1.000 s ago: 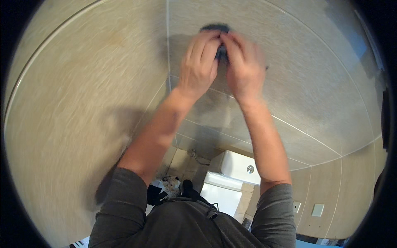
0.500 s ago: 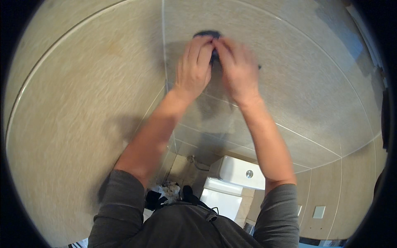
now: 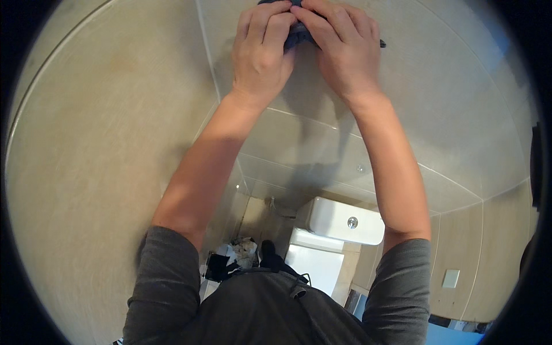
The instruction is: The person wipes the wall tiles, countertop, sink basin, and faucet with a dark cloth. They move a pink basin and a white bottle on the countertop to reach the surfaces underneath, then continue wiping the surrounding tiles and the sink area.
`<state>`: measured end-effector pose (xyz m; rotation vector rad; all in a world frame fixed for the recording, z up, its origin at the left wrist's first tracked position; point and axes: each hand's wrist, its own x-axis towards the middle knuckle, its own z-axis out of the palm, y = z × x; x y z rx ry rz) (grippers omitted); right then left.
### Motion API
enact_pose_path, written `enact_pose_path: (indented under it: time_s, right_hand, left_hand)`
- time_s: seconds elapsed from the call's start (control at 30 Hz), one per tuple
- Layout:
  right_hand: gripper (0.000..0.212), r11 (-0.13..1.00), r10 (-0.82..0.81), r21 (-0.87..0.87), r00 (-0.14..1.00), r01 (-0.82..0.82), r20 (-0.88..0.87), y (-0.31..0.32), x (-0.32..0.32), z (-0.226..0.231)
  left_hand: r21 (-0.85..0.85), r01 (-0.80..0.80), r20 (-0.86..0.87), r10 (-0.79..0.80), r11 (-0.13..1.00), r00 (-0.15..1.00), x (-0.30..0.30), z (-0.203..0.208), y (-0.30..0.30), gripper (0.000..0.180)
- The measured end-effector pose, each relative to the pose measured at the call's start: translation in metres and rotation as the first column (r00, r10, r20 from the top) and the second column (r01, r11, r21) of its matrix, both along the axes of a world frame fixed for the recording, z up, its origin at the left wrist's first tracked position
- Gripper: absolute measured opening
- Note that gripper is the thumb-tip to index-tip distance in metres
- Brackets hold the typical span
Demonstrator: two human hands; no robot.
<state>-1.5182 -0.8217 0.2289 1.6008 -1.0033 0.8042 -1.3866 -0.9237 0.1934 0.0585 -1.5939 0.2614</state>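
Both arms are raised in front of the tiled wall (image 3: 310, 80), with the hands close together near the top of the view. My left hand (image 3: 261, 54) has its fingers bent over a dark blue, cloth-like thing (image 3: 299, 39). From the other side my right hand (image 3: 348, 54) grips the same thing, its thumb and fingertips close to those of the left. The fingers cover most of it, so its exact kind does not show. A small dark tip (image 3: 383, 43) juts out just beyond the right hand; I cannot tell what it belongs to.
Below stands a white toilet (image 3: 313, 267) with its cistern (image 3: 345, 221) against the wall. A heap of crumpled paper and dark stuff (image 3: 233, 257) lies by my foot on the left. A tiled side wall (image 3: 103, 172) rises close to my left arm. A switch plate (image 3: 451, 279) is at right.
Both hands, still together on the dark thing, now appear higher in the view. The toilet has shifted slightly right and up as the view moved.
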Motion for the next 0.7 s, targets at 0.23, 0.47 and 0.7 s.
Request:
enact_pose_path:
  time_s: [0.23,0.47,0.7]
  right_hand:
    - [0.041,0.985,-0.116,0.130,0.993,0.118,-0.022,0.060,-0.037,-0.102]
    - [0.038,0.960,-0.152,0.248,0.986,0.130,0.071,0.094,-0.042,-0.180]
    - [0.037,0.982,-0.189,0.049,0.971,0.183,0.150,0.089,-0.033,-0.097]
  left_hand:
    - [0.082,0.127,0.244,-0.144,0.988,0.959,-0.009,-0.092,0.040,0.043]
    - [0.177,0.203,0.313,-0.251,0.963,0.916,-0.022,-0.159,0.069,0.028]
    - [0.104,0.217,0.158,-0.232,0.971,0.960,-0.041,-0.070,0.070,0.026]
